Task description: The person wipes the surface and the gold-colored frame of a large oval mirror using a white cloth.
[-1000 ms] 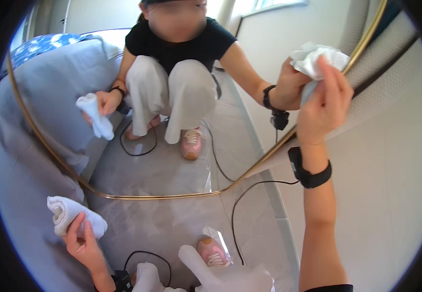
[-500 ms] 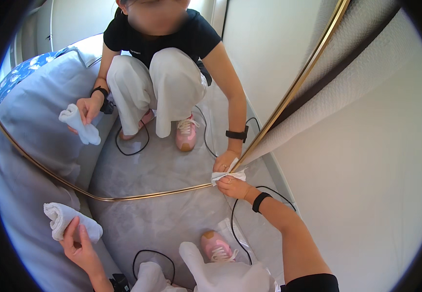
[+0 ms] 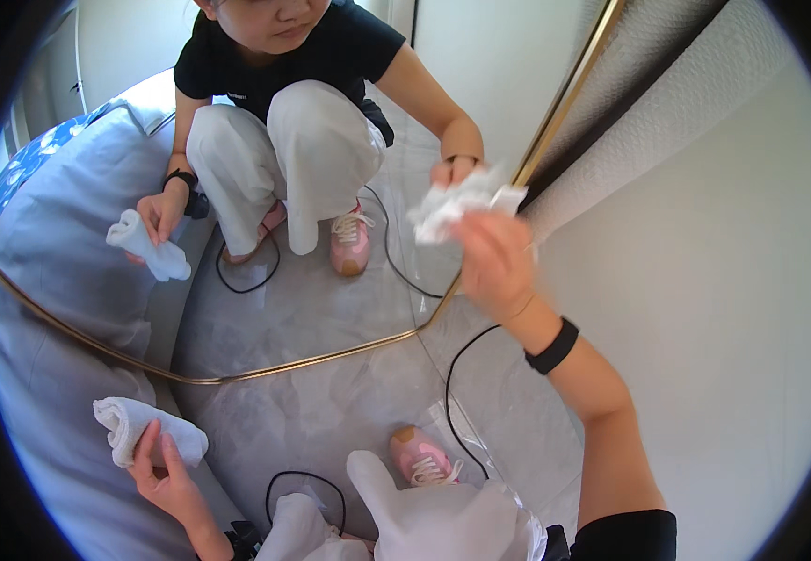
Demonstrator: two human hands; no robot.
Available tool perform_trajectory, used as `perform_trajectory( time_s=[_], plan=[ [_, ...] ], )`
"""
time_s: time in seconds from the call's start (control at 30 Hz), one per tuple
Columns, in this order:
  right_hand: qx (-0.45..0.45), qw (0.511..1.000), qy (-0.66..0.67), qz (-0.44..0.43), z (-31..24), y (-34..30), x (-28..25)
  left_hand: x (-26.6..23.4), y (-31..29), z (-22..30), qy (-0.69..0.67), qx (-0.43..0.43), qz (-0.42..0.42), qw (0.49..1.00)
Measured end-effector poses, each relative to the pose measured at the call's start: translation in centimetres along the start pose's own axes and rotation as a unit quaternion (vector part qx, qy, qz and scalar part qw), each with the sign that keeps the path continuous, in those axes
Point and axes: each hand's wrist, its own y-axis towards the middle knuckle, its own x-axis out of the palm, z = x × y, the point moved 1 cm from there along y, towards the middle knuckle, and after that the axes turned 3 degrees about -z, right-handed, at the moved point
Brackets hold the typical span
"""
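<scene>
A mirror (image 3: 321, 309) with a thin gold frame (image 3: 331, 358) stands before me and reflects my squatting body and both arms. My right hand (image 3: 497, 266), slightly blurred, presses a crumpled white wipe (image 3: 448, 210) against the glass near the right side of the frame. Its fingers are closed on the wipe, and the reflected hand meets it from the other side. At the lower left, my left hand (image 3: 164, 475) grips a rolled white towel (image 3: 153, 430) between thumb and fingers, away from the mirror.
Along the left runs a bed with a grey-blue cover (image 3: 41, 421). A black cable (image 3: 452, 402) lies on the grey floor (image 3: 256, 425) near my pink shoe (image 3: 417, 456). A pale wall (image 3: 695, 318) and white textured material (image 3: 630, 140) are on the right.
My right hand has moved up from the mirror's lower right corner with the wipe, onto the glass. The left hand and towel have shifted slightly right and down.
</scene>
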Motion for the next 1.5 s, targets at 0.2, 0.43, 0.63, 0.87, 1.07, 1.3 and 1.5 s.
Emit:
perform_trajectory(
  time_s=[0.2,0.43,0.63,0.87,1.07,1.3,1.5],
  plan=[
    [-0.025,0.974,0.048,-0.218,-3.3,-14.8,2.8,0.6,-0.4,-0.1,-0.054,-0.025,0.023,0.998],
    [0.065,0.966,-0.007,-0.249,-7.4,-21.7,5.6,-0.3,-0.9,-0.6,-0.037,-0.029,0.019,0.999],
    [0.187,0.952,-0.022,-0.243,-10.0,-24.0,7.4,0.1,-0.7,0.2,-0.064,-0.034,0.013,0.997],
    [0.150,0.940,0.114,-0.285,-14.0,-21.8,9.8,0.2,-0.2,0.3,-0.066,-0.023,-0.011,0.997],
    [0.065,0.934,0.216,-0.278,-19.0,-18.8,13.9,0.4,-0.3,0.7,-0.100,-0.029,-0.013,0.994],
    [-0.001,0.928,0.228,-0.295,-22.5,-17.9,17.5,0.2,-0.6,0.2,-0.093,-0.036,-0.002,0.995],
    [0.031,0.922,0.155,-0.352,-15.2,-22.4,12.2,0.0,-0.7,-0.1,-0.097,-0.034,0.033,0.994]
  ],
)
